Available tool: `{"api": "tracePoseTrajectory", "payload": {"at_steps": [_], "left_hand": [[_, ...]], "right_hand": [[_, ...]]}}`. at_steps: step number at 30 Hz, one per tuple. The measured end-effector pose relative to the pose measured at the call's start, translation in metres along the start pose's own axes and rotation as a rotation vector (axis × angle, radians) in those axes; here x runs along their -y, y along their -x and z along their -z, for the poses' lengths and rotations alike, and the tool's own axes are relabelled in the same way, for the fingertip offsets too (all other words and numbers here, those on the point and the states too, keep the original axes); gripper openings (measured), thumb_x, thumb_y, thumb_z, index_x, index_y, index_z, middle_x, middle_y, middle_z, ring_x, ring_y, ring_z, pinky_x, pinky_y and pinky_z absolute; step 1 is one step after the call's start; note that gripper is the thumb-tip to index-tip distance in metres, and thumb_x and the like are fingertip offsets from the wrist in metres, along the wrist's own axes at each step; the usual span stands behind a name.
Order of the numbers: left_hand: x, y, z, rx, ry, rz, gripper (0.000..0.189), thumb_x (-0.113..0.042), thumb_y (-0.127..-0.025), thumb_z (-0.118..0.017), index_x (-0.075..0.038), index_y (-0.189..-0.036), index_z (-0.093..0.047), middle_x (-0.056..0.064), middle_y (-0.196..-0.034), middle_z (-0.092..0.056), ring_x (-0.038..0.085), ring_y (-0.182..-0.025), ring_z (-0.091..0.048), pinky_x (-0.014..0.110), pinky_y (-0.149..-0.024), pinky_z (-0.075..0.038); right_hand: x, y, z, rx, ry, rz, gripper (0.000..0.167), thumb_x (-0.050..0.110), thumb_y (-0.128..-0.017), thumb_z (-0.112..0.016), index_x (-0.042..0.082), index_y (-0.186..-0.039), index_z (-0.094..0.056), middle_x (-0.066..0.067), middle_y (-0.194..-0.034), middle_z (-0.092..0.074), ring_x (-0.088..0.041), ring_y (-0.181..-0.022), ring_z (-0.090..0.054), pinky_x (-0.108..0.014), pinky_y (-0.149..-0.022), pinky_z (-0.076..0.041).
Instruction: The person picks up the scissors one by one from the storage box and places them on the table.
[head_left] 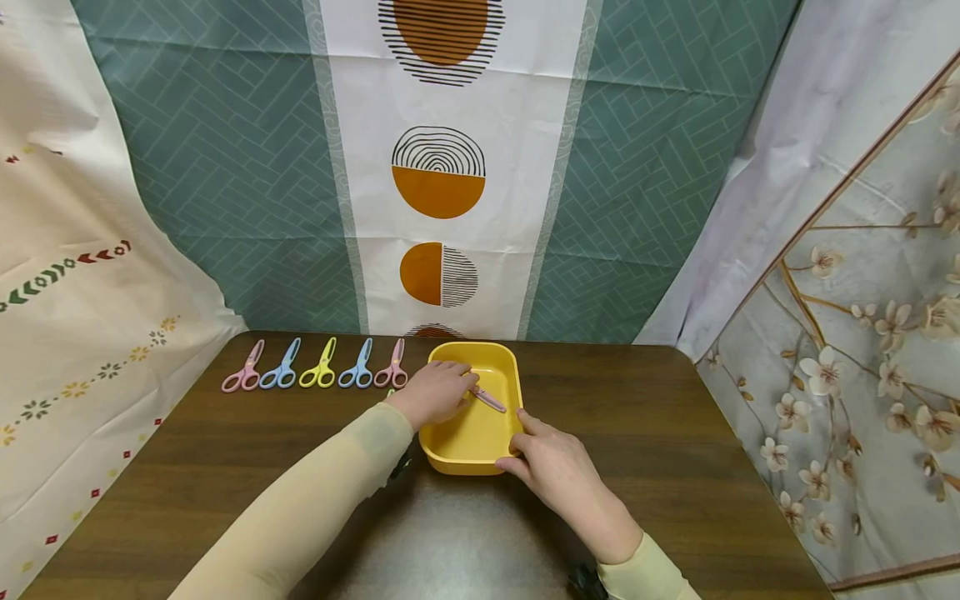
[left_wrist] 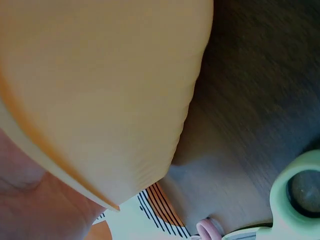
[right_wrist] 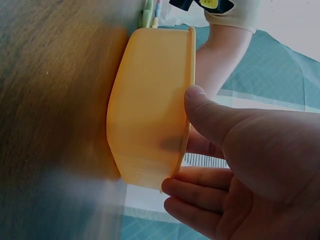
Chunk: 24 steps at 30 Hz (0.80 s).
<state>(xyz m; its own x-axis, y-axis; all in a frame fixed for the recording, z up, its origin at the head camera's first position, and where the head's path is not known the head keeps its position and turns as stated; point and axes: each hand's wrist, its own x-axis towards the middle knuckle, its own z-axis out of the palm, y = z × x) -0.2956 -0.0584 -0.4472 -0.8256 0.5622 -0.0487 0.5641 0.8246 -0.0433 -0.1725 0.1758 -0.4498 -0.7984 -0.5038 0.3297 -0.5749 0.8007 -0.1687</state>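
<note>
A yellow plastic tray (head_left: pixel 467 437) sits on the table, its side wall large in the left wrist view and right wrist view. My left hand (head_left: pixel 435 390) reaches over its left rim and holds a pair of pink scissors (head_left: pixel 490 401) inside, blades pointing right; the handles are hidden under the fingers. At the tray's right front, my right hand (head_left: pixel 558 467) grips the rim, with the thumb (right_wrist: pixel 197 97) against the edge in the right wrist view. Close beside the tray's left wall lies a pair of green scissors (left_wrist: pixel 282 192), mostly hidden by the left arm in the head view.
Left of the tray, several scissors lie in a row along the table's back: pink (head_left: pixel 243 377), blue (head_left: pixel 281 371), yellow (head_left: pixel 321 371), another blue (head_left: pixel 357 371) and another pink (head_left: pixel 392 371). Patterned cloth (head_left: pixel 438 275) hangs behind the dark wooden table (head_left: pixel 637 400).
</note>
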Motion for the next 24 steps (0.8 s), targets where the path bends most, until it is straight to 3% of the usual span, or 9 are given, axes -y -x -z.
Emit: {"api": "tracePoseTrajectory", "payload": {"at_steps": [17,24], "left_hand": [[-0.0002,-0.0075,-0.0025,0.02,-0.047,-0.05,0.033,-0.026,-0.113,-0.066,-0.016,-0.144,-0.07,0.011,-0.151,-0.066,0.032,-0.143,-0.06,0.057,-0.122,-0.043],[-0.0022,-0.0069,-0.0031,0.027,-0.065,-0.039,0.032,-0.024,-0.113,-0.064,-0.016,-0.144,-0.071,0.01,-0.149,-0.067,0.031,-0.141,-0.062,0.057,-0.122,-0.043]], "right_hand": [[0.0008,-0.0008,0.0005,0.02,0.003,-0.012,0.027,0.041,-0.095,-0.087,0.015,-0.094,-0.079,-0.024,-0.143,-0.069,-0.034,-0.106,-0.078,-0.044,-0.072,-0.061],[0.0009,-0.0008,0.0005,0.018,0.003,-0.013,0.027,0.041,-0.095,-0.087,0.015,-0.095,-0.079,-0.024,-0.143,-0.069,-0.035,-0.108,-0.078,-0.044,-0.073,-0.061]]}}
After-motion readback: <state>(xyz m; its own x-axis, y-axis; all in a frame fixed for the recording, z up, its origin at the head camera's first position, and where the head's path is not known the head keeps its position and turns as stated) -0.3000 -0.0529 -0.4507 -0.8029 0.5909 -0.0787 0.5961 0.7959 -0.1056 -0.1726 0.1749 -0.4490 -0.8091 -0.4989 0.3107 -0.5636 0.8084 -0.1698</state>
